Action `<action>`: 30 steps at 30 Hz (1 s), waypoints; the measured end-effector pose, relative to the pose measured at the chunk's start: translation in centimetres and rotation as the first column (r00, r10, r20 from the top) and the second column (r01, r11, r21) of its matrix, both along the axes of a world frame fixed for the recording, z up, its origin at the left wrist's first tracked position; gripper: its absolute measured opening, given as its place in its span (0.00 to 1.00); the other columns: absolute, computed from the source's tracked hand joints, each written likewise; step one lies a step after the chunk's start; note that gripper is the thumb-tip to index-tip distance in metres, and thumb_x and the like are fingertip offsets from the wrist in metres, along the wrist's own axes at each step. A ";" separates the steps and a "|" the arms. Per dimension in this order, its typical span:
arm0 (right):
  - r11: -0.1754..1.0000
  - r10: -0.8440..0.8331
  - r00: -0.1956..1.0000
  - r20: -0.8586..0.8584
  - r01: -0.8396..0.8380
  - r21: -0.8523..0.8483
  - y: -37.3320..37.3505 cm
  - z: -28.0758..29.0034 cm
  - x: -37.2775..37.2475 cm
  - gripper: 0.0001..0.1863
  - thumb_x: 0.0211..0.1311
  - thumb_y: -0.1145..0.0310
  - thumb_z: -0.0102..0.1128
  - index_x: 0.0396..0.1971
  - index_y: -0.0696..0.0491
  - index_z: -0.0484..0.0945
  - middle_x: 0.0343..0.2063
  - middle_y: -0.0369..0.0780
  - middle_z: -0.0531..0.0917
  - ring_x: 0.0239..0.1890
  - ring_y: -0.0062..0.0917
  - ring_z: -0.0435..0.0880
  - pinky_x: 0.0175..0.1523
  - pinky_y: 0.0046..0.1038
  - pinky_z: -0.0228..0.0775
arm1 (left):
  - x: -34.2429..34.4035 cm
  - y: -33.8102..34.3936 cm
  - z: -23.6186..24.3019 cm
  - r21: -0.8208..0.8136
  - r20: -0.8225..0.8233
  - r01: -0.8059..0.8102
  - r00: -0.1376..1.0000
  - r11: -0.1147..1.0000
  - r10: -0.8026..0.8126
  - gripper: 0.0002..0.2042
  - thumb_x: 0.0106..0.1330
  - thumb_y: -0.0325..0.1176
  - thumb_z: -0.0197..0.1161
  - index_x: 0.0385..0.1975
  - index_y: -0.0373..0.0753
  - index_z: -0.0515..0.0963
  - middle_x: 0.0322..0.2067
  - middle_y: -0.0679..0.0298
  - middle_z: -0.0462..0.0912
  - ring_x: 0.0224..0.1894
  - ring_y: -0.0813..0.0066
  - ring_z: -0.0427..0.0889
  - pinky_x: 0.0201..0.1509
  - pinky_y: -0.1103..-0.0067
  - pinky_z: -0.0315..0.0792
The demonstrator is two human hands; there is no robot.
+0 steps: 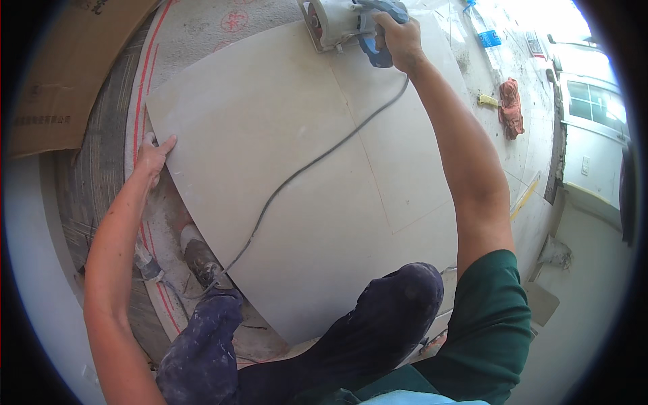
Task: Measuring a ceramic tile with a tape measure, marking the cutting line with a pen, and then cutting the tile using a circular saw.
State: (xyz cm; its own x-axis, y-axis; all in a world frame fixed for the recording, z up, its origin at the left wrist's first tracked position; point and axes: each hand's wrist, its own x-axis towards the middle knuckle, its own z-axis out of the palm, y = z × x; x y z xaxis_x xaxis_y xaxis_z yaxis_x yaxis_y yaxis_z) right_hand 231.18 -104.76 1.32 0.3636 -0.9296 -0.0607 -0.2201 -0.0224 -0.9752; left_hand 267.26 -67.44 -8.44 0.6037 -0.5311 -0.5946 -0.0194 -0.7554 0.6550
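A large pale tile (283, 148) lies in front of me, with pencil-thin reddish lines forming a corner on its right half. At its far edge stands a handheld circular saw (334, 28) with a white guard and a blue handle. My right hand (403, 42) is closed around that handle, arm stretched out. From the saw a dark cable (297, 174) runs across the tile toward my left foot. My left hand (154, 156) holds the tile's left edge, thumb on top and the other fingers partly hidden beneath. Whether the blade touches the tile I cannot tell.
A cardboard sheet (57, 81) leans at the far left. On the right floor lie a reddish cloth bundle (511, 109), a yellow-handled item (487, 100) and a plastic bottle (487, 34). My shoe (200, 260) is by the tile's left edge; a cable connector (148, 266) lies beside it.
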 end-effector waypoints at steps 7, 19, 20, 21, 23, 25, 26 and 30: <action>0.999 0.032 0.999 0.013 -0.032 0.010 -0.3 -0.1 -0.6 0.11 0.56 0.66 0.62 0.21 0.57 0.76 0.17 0.36 0.74 0.16 0.21 0.72 0.22 0.26 0.65 | -0.3 -0.2 0.6 -0.005 0.021 0.012 1.000 1.000 -0.012 0.27 0.60 0.39 0.69 0.52 0.29 0.68 0.47 0.51 0.79 0.48 0.64 0.78 0.54 0.72 0.71; 1.000 0.014 1.000 -0.006 -0.014 0.004 0.4 0.1 -0.9 0.11 0.57 0.66 0.61 0.21 0.56 0.76 0.16 0.36 0.74 0.15 0.21 0.71 0.22 0.26 0.65 | 0.2 0.1 -0.3 -0.005 0.028 0.013 1.000 1.000 -0.013 0.27 0.60 0.40 0.69 0.53 0.30 0.68 0.47 0.51 0.79 0.48 0.65 0.78 0.54 0.72 0.71; 1.000 0.007 1.000 -0.016 -0.007 0.007 0.3 0.1 -0.8 0.11 0.57 0.66 0.61 0.21 0.56 0.76 0.16 0.36 0.74 0.15 0.21 0.71 0.22 0.26 0.65 | 0.2 0.2 -0.4 -0.007 0.024 0.001 1.000 1.000 -0.001 0.28 0.60 0.40 0.69 0.53 0.30 0.68 0.47 0.51 0.79 0.48 0.65 0.78 0.54 0.72 0.71; 1.000 -0.001 1.000 -0.029 0.001 0.011 0.3 0.0 -0.8 0.11 0.57 0.66 0.61 0.21 0.56 0.76 0.16 0.36 0.74 0.15 0.21 0.71 0.22 0.25 0.65 | 0.2 0.1 -0.4 -0.008 0.023 0.004 1.000 1.000 -0.004 0.28 0.60 0.40 0.69 0.53 0.30 0.68 0.47 0.51 0.79 0.48 0.65 0.78 0.54 0.72 0.71; 1.000 -0.004 1.000 -0.019 0.004 0.011 0.3 -0.1 -0.8 0.11 0.57 0.66 0.61 0.21 0.57 0.76 0.16 0.36 0.74 0.15 0.21 0.71 0.22 0.26 0.65 | 0.1 0.1 -0.4 0.007 0.021 0.010 1.000 1.000 -0.010 0.28 0.60 0.40 0.69 0.54 0.30 0.68 0.47 0.51 0.79 0.48 0.66 0.78 0.55 0.72 0.70; 1.000 -0.004 1.000 -0.003 0.004 0.014 0.3 0.0 -0.5 0.11 0.57 0.66 0.61 0.21 0.57 0.76 0.16 0.36 0.74 0.15 0.21 0.71 0.22 0.26 0.65 | 0.7 0.5 -0.8 -0.013 0.013 0.005 1.000 1.000 -0.004 0.28 0.60 0.41 0.69 0.53 0.30 0.68 0.47 0.51 0.79 0.48 0.66 0.78 0.55 0.72 0.70; 1.000 0.003 1.000 -0.022 -0.003 0.011 0.3 0.1 -0.3 0.11 0.57 0.66 0.61 0.21 0.57 0.76 0.17 0.36 0.74 0.15 0.21 0.71 0.22 0.26 0.65 | 0.9 0.7 -1.0 -0.034 0.002 -0.003 1.000 0.999 0.003 0.27 0.60 0.41 0.69 0.53 0.30 0.68 0.47 0.52 0.79 0.48 0.66 0.78 0.55 0.72 0.70; 0.999 -0.036 0.980 -0.193 0.035 -0.012 0.1 0.1 -0.1 0.06 0.58 0.70 0.57 0.23 0.53 0.77 0.17 0.30 0.72 0.18 0.15 0.68 0.22 0.24 0.61 | 0.5 0.4 -0.7 -0.011 0.005 0.016 1.000 1.000 -0.016 0.27 0.60 0.41 0.69 0.52 0.31 0.68 0.46 0.52 0.79 0.48 0.66 0.78 0.54 0.72 0.70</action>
State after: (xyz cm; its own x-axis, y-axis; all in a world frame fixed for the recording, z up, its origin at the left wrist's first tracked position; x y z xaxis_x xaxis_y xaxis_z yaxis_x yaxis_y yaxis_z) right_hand 231.09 -104.67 1.43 0.3124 -0.9425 -0.1188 -0.4053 -0.0191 -0.9140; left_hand 267.72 -67.09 -9.17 0.5977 -0.5472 -0.5859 -0.0346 -0.7477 0.6631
